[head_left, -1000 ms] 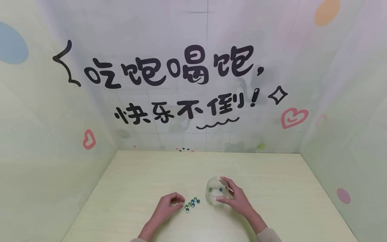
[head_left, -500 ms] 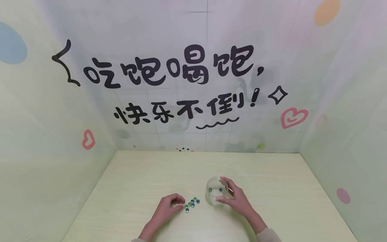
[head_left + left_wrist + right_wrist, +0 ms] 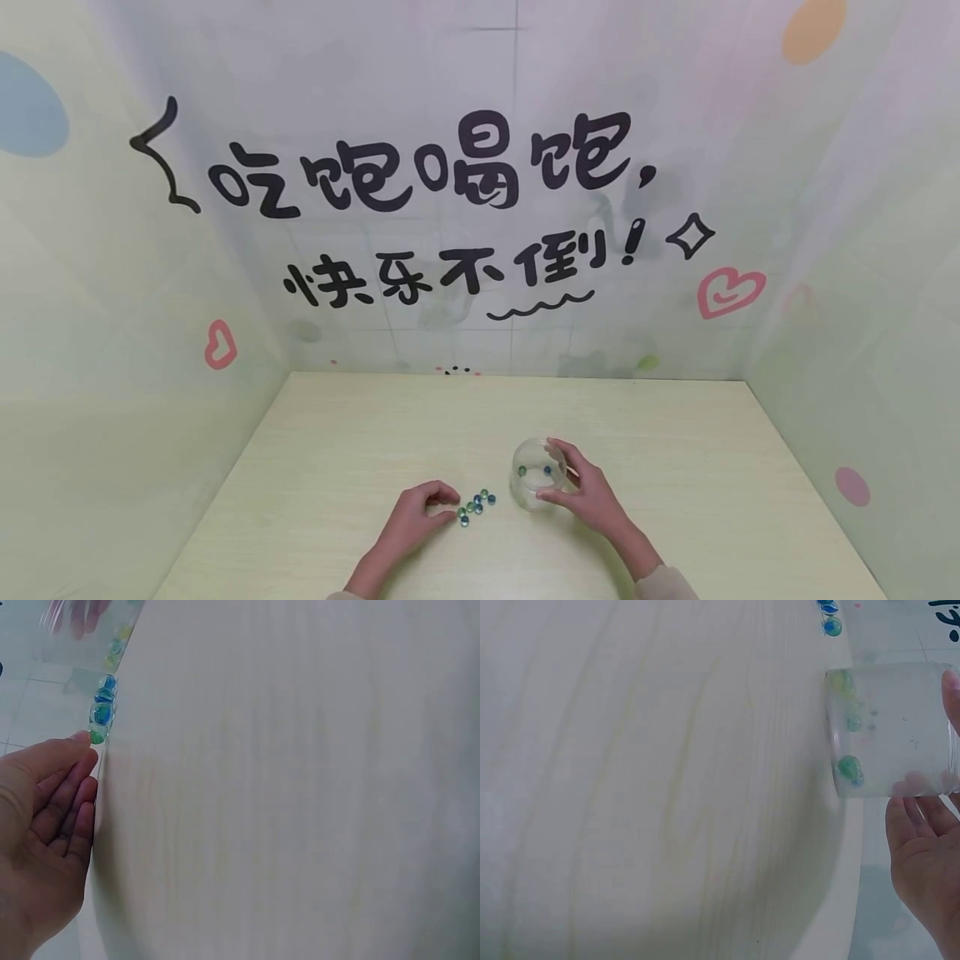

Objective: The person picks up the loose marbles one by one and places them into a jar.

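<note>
Several glass marbles (image 3: 477, 500) with blue and green swirls lie in a small cluster on the pale wooden table (image 3: 390, 425). Just left of them rests my left hand (image 3: 422, 514), fingers loosely bent and fingertips right at the nearest green marble (image 3: 97, 735). Nothing shows held between its thumb and fingers. To the right, my right hand (image 3: 597, 495) grips the side of a clear cup (image 3: 527, 493), thumb in front and fingers behind. The cup stands upright with a few marbles inside; a green one (image 3: 849, 766) shows low in it in the right wrist view.
Light fabric walls close in the table at the back (image 3: 442, 342) and on both sides. Black lettering and pink hearts are printed on them. The bare tabletop extends behind and beside both hands.
</note>
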Demonstrator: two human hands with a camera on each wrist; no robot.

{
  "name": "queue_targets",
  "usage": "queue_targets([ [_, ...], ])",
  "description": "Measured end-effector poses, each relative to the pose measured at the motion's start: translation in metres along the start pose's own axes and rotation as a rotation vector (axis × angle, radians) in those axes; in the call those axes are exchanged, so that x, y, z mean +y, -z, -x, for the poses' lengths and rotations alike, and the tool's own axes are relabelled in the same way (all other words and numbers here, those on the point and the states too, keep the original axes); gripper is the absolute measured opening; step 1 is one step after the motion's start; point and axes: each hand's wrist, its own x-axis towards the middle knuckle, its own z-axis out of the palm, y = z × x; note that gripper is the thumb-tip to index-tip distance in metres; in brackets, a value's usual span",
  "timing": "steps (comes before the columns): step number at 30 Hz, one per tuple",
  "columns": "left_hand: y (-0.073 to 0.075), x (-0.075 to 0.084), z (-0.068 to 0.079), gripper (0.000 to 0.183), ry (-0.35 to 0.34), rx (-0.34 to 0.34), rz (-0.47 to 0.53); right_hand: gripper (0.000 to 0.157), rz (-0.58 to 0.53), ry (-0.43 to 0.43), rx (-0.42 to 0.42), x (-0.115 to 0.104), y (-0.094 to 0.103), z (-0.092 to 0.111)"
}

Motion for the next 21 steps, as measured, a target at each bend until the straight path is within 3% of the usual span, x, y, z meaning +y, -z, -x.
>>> queue_targets([
  [11, -0.0011, -0.0024, 0.0001, 0.016, 0.022, -0.009, -0.033, 0.077, -0.015, -0.013, 0.006, -0.0040, -0.0009, 0.0007],
  [21, -0.0024, -0.0002, 0.0011, 0.016, -0.001, 0.016, -0.052, 0.077, -0.016, -0.012, 0.008, -0.0042, -0.0008, 0.0007],
])
